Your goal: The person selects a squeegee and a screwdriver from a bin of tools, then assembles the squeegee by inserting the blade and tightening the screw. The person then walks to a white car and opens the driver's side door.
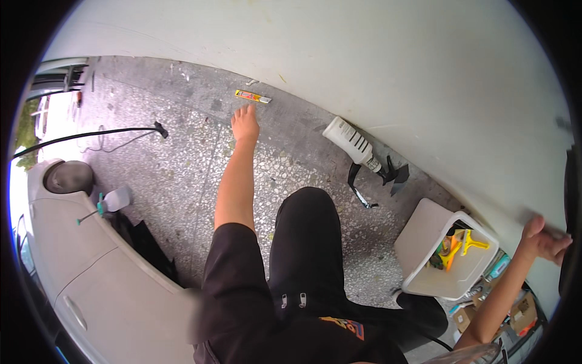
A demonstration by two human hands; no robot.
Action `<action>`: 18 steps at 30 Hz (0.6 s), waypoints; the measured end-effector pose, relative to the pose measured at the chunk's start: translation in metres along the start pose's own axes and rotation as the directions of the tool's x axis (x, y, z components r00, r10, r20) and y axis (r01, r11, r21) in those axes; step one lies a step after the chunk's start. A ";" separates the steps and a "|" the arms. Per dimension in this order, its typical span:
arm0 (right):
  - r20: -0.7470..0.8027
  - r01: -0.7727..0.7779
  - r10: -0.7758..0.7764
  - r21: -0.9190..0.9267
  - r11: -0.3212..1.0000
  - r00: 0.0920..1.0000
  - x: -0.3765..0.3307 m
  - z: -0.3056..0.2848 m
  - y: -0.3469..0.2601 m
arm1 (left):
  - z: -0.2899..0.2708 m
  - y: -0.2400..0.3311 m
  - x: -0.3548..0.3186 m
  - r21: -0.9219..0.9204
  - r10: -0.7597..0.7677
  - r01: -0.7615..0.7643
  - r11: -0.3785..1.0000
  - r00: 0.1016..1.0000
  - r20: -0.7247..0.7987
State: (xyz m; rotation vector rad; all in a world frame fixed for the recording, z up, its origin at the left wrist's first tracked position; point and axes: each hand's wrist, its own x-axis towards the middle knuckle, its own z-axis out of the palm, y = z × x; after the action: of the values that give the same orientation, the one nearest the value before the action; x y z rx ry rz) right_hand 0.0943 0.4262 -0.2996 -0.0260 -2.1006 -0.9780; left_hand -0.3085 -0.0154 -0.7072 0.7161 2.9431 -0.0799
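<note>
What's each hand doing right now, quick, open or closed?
Left hand: loosely open, near the yellow-orange packet, holding nothing visible.
Right hand: blurred near the picture's edge; can't tell if it's holding anything.

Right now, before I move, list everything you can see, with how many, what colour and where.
Wall: one, pale, across the top
Floor: one, speckled grey, middle
Slim tool: one, yellow-orange with pale end, on floor near wall
Large bottle: one, white with black top, by wall
Small bottle: one, whitish with teal top, beside car
Car: one, silvery beige, lower left
Hose or cable: one, black, upper left
Bin: one, off-white, right
Hand tools: several, mostly yellow, inside bin
Boxes: at least two, brown, lower right
Legs: two, black trousers, lower middle
Hands: two, bare; left near slim tool, right far right, blurred
</note>
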 end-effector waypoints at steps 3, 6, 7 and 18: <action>0.130 0.100 -0.099 -0.002 0.995 0.987 0.031 -0.001 -0.014 | 0.036 -0.011 0.037 -0.028 0.017 -0.018 0.999 1.000 -0.011; 0.068 0.081 -0.084 0.041 0.996 0.994 0.019 0.017 -0.017 | 0.070 -0.036 0.063 -0.066 0.085 -0.076 0.995 0.987 0.137; 0.102 0.092 -0.095 0.039 0.995 0.990 0.025 0.009 -0.011 | 0.084 -0.034 0.066 -0.058 0.127 -0.120 0.991 0.981 0.146; 0.134 0.138 -0.141 0.036 0.990 0.981 0.033 0.012 -0.015 | 0.085 -0.048 0.029 0.081 0.175 -0.185 0.979 0.978 0.113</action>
State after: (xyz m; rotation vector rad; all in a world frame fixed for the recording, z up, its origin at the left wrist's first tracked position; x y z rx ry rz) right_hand 0.0592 0.4144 -0.2919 0.0708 -2.2656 -1.0573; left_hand -0.3479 -0.0513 -0.7938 0.9571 2.7757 -0.2297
